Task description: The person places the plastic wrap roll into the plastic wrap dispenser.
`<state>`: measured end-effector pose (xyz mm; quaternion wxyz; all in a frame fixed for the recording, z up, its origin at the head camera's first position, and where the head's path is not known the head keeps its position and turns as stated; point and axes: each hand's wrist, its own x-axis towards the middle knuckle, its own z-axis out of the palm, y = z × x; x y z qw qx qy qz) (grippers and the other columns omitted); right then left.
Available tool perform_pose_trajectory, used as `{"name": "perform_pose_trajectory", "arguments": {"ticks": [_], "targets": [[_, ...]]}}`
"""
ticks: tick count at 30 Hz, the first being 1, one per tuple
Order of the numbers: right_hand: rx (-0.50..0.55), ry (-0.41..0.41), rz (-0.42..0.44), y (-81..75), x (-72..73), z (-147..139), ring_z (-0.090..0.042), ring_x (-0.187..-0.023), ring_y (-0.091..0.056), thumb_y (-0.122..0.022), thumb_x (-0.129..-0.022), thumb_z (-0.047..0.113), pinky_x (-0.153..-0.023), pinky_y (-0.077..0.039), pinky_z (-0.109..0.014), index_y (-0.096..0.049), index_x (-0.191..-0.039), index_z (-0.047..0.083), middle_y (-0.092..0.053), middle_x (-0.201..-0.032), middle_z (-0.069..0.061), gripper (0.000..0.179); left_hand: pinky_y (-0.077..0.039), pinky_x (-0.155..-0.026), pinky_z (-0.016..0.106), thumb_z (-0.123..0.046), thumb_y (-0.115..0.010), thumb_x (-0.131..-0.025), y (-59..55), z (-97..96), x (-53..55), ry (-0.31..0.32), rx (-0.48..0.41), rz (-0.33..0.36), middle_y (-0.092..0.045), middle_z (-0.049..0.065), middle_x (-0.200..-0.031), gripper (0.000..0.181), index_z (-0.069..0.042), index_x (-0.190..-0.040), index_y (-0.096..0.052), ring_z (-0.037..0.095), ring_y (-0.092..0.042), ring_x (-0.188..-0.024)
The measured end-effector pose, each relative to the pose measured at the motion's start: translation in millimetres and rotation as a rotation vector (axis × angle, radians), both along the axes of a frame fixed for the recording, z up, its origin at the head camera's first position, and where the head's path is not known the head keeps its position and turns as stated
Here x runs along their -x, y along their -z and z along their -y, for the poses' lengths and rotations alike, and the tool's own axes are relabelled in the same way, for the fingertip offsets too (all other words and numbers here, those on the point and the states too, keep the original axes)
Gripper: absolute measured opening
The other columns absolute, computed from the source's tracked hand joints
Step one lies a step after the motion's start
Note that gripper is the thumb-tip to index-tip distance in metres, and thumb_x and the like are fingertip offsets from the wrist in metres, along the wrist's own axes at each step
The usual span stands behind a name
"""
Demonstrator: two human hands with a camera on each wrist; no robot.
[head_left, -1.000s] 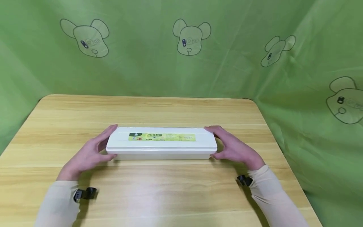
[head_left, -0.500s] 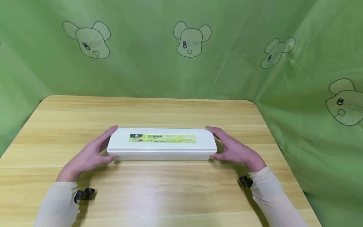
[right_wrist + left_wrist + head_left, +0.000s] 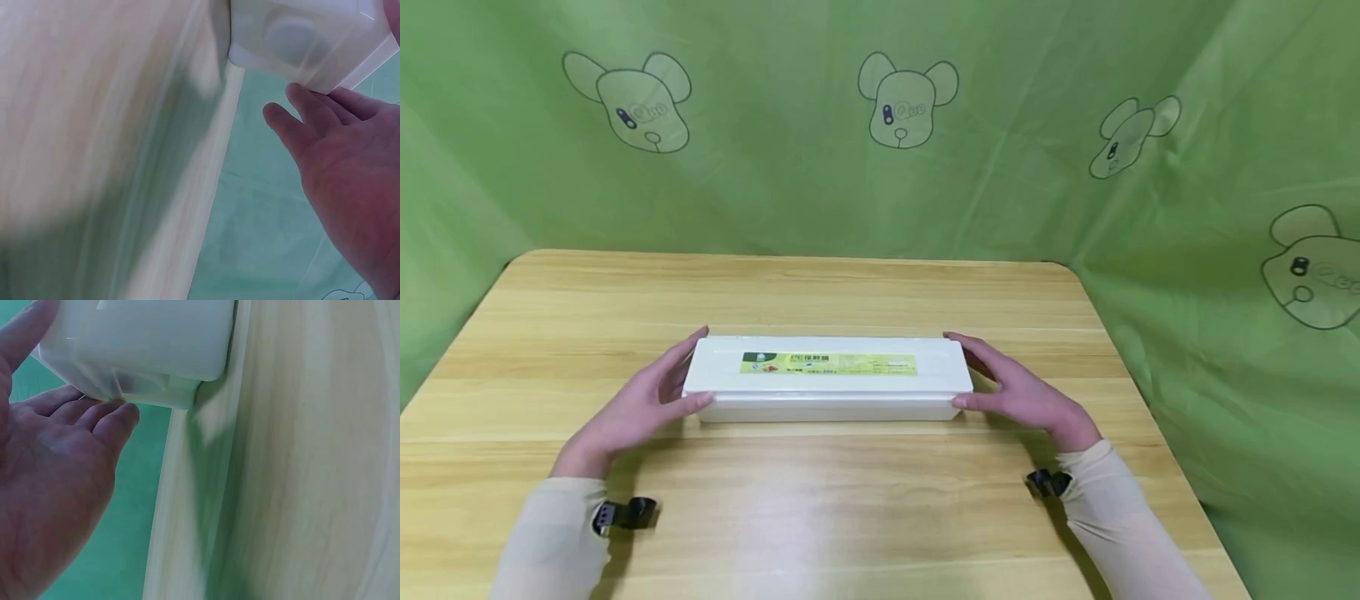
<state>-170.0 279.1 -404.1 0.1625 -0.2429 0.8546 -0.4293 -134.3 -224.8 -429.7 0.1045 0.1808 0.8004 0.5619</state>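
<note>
A long white cling film box [image 3: 835, 408] lies on the wooden table in the head view, its yellow-green label [image 3: 827, 363] facing up and its lid down. My left hand [image 3: 628, 408] grips the box's left end, thumb at the front edge of the lid and fingers round the back corner. At the right end my right hand [image 3: 1030, 400] holds it the same way. The left wrist view has the left hand's fingers [image 3: 115, 419] against the far side of the box. In the right wrist view, the right hand's fingers [image 3: 312, 109] are at the box's far side.
The wooden table [image 3: 805, 517] has rounded far corners. Behind it and along the right side hangs a green cloth [image 3: 760, 192] printed with cartoon heads. A black wrist strap device [image 3: 625, 512] sticks out from the left sleeve, another black device [image 3: 1048, 482] from the right.
Both thumbs have risen from the lower front side of the box to the front edge of the lid. The box stays in nearly the same place.
</note>
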Motion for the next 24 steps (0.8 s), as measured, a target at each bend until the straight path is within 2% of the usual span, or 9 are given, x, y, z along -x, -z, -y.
{"name": "perform_pose_trajectory", "arguments": {"ticks": [6,13,19,24], "targets": [[0.003,0.006,0.015,0.9,1.0,0.4,-0.027,-0.141,-0.030,-0.078,-0.086,0.029,-0.114,-0.023,-0.052,-0.027,-0.155,0.017,-0.035,-0.153,-0.004,0.087,-0.030,-0.103,0.015,-0.015,-0.071,-0.091,-0.6,-0.4,-1.1,-0.009,-0.035,0.068,-0.009,0.011,-0.162,0.092,-0.015,-0.159,-0.010,0.035,-0.018,-0.144],[0.008,0.013,0.015,1.4,2.6,0.2,-0.026,-0.141,-0.031,-0.080,-0.084,0.028,-0.115,-0.022,-0.051,-0.027,-0.155,0.016,-0.036,-0.153,-0.003,0.089,-0.037,-0.101,0.020,-0.011,-0.072,-0.089,-0.1,-2.7,-0.3,-0.003,-0.074,0.058,-0.013,0.019,-0.160,0.094,-0.012,-0.158,-0.009,0.039,-0.024,-0.141],[0.013,-0.003,0.001,2.8,4.2,0.9,-0.030,-0.142,-0.028,-0.080,-0.084,0.024,-0.115,-0.020,-0.054,-0.027,-0.154,0.016,-0.034,-0.154,-0.007,0.088,-0.038,-0.100,0.019,-0.008,-0.074,-0.087,0.4,-2.3,-0.8,-0.013,-0.101,0.061,-0.013,0.019,-0.160,0.094,-0.012,-0.159,-0.012,0.038,-0.023,-0.142],[0.007,-0.005,-0.004,3.0,4.7,0.6,-0.032,-0.142,-0.028,-0.079,-0.085,0.024,-0.114,-0.020,-0.056,-0.026,-0.154,0.016,-0.033,-0.154,-0.009,0.088,-0.035,-0.102,0.017,-0.009,-0.074,-0.087,0.2,-3.5,-1.7,-0.026,-0.089,0.068,-0.013,0.015,-0.161,0.095,-0.015,-0.159,-0.013,0.037,-0.021,-0.143]]}}
